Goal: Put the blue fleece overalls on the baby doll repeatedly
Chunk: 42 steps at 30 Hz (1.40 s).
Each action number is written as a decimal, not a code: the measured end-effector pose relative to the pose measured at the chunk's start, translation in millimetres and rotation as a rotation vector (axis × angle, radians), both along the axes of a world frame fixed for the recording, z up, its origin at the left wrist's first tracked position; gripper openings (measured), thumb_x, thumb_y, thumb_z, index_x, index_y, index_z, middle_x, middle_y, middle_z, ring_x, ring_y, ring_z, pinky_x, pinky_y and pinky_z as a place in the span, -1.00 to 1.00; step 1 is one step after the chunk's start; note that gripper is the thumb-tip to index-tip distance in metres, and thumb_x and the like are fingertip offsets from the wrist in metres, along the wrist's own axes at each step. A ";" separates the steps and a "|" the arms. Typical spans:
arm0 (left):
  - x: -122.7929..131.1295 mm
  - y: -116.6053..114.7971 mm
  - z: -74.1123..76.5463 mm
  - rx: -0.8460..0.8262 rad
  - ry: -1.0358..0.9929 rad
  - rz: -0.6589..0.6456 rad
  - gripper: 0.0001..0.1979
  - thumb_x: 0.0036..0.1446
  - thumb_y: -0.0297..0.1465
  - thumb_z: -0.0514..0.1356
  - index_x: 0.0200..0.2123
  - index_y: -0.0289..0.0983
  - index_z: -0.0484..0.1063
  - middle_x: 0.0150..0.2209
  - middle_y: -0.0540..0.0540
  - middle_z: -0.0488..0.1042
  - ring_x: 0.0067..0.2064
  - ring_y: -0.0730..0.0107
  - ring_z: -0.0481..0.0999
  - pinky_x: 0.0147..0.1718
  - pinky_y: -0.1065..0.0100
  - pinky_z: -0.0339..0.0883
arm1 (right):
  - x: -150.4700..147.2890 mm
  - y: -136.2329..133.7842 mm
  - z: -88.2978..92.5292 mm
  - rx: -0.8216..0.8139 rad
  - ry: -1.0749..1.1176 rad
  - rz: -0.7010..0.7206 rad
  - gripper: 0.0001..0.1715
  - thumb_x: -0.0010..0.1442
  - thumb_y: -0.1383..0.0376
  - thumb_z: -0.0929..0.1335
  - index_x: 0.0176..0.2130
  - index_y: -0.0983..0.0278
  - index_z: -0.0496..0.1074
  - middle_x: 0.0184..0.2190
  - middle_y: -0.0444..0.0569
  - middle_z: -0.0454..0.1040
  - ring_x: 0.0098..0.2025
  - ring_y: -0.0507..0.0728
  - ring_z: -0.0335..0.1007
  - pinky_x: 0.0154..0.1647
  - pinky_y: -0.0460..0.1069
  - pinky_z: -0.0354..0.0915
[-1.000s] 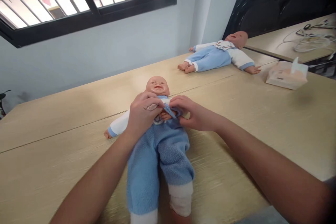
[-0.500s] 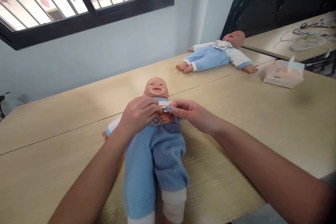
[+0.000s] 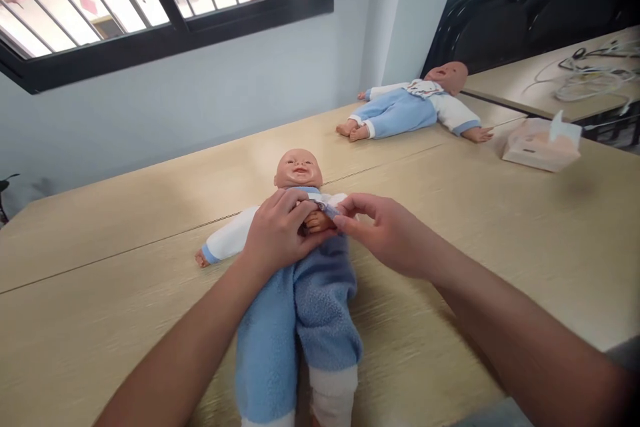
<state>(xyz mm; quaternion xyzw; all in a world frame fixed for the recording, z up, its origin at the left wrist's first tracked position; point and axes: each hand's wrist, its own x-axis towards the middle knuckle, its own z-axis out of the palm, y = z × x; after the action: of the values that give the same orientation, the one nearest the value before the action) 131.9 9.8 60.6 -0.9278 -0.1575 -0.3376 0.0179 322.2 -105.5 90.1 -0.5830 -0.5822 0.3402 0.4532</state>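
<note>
The doll [image 3: 323, 277] lies on its back on the counter [image 3: 450, 207], legs toward us, with a bald head and open-mouthed smile. We see a white top trimmed in blue, and fuzzy blue trousers [image 3: 267, 347] ending in white bands. One arm stretches flat to the side; the other bends over the chest, its small hand [image 3: 319, 221] poking from the sleeve. Our left hand [image 3: 280, 227] is curled narrow around that small hand, thumb beneath; our right hand [image 3: 383, 227] pinches the blue cuff [image 3: 330, 210]. Farther back lie a similarly dressed second doll [image 3: 405, 110] and, beside it, a tissue box [image 3: 537, 150].
</note>
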 end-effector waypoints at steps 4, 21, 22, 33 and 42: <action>-3.5 1.6 0.0 0.030 -0.019 -0.061 -0.64 0.23 -0.07 0.31 -0.09 -0.22 0.49 -0.11 -0.19 0.52 -0.11 0.16 0.49 -0.10 0.11 0.45 | 17.6 -4.8 7.0 -0.046 -0.148 -0.013 -0.70 0.28 0.04 0.41 -0.38 0.18 0.49 -0.44 -0.08 0.48 -0.39 0.13 0.29 -0.39 0.03 0.17; -1.6 -49.7 32.4 0.382 0.172 -0.116 -0.74 0.37 -0.17 0.22 -0.09 -0.25 0.49 -0.09 -0.18 0.58 -0.10 0.12 0.49 -0.17 0.10 0.38 | 35.7 33.6 -37.1 -0.027 0.295 0.054 -0.50 0.19 -0.14 0.44 -0.36 0.21 0.35 -0.48 -0.18 0.30 -0.42 0.05 0.17 -0.39 -0.03 0.16; 0.3 -57.2 31.5 0.378 0.175 -0.081 -0.75 0.37 -0.19 0.21 -0.09 -0.25 0.49 -0.10 -0.18 0.59 -0.11 0.13 0.50 -0.19 0.10 0.37 | 32.2 34.3 -38.7 -0.028 0.310 0.024 -0.51 0.19 -0.13 0.44 -0.36 0.21 0.34 -0.49 -0.20 0.28 -0.44 0.04 0.14 -0.42 -0.04 0.13; 5.4 -87.1 25.4 0.160 0.119 -0.138 -0.82 0.38 -0.42 0.20 0.01 -0.27 0.47 -0.17 -0.08 0.61 -0.19 0.31 0.59 -0.26 0.25 0.53 | 31.4 43.4 -53.6 -0.040 0.509 -0.036 -0.52 0.17 -0.07 0.48 -0.40 0.23 0.35 -0.49 -0.21 0.28 -0.45 0.01 0.10 -0.42 -0.05 0.11; -25.6 -44.7 69.6 -0.106 -0.105 -0.311 -0.77 0.15 -0.37 0.41 -0.11 -0.17 0.55 -0.16 -0.01 0.65 -0.19 0.39 0.64 -0.13 0.36 0.55 | 37.8 55.3 -74.6 -0.154 0.800 0.141 -0.68 0.19 0.09 0.50 -0.17 0.27 0.59 -0.14 0.04 0.65 -0.06 0.22 0.50 -0.02 0.06 0.39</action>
<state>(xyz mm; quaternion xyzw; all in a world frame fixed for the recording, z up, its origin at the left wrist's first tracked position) 106.3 -34.9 130.2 -0.9217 -0.0302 -0.3757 -0.0921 360.0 -50.2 15.4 -0.3958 -0.3716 0.6128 0.5742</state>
